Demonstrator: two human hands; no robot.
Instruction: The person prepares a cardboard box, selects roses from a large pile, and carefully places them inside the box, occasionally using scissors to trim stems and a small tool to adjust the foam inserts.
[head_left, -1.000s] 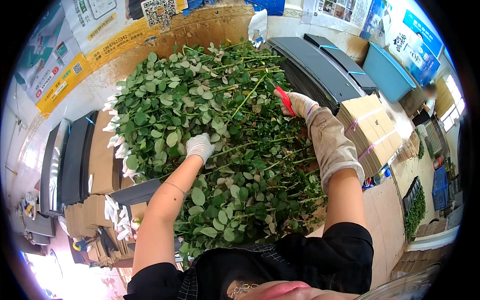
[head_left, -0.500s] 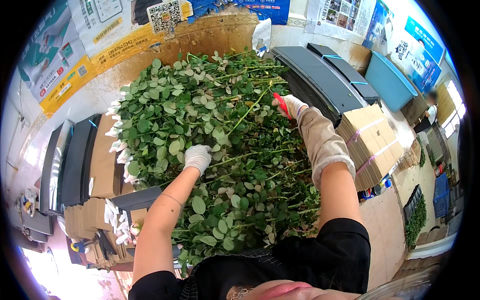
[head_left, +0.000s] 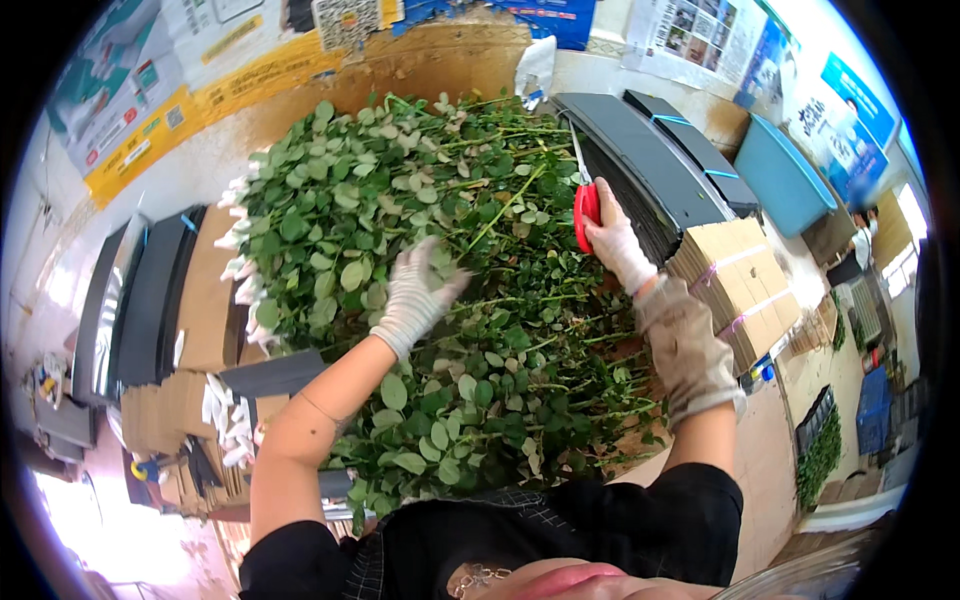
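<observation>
A broad heap of leafy green rose stems (head_left: 500, 340) lies before me, with white-wrapped flower heads (head_left: 238, 235) along its left side and cut ends towards the right. My left hand (head_left: 412, 300), in a white glove, is over the middle of the heap; its fingers are spread, slightly blurred, and hold nothing I can see. Red-handled scissors (head_left: 585, 212) are in my gloved right hand (head_left: 618, 245), at the heap's right edge. Their blades point up and away from me and look nearly together. A long pale stem (head_left: 505, 210) slants across the leaves between both hands.
Dark flat boards (head_left: 650, 165) stand stacked at the back right, beside folded brown cardboard (head_left: 735, 280) and a blue tub (head_left: 783, 170). More dark boards (head_left: 155, 300) and cardboard (head_left: 205, 300) line the left. A person (head_left: 860, 245) is at the far right.
My right hand has drawn back towards me and right with the scissors, away from the long stem. My left hand has moved slightly up and right, and its fingers have opened out.
</observation>
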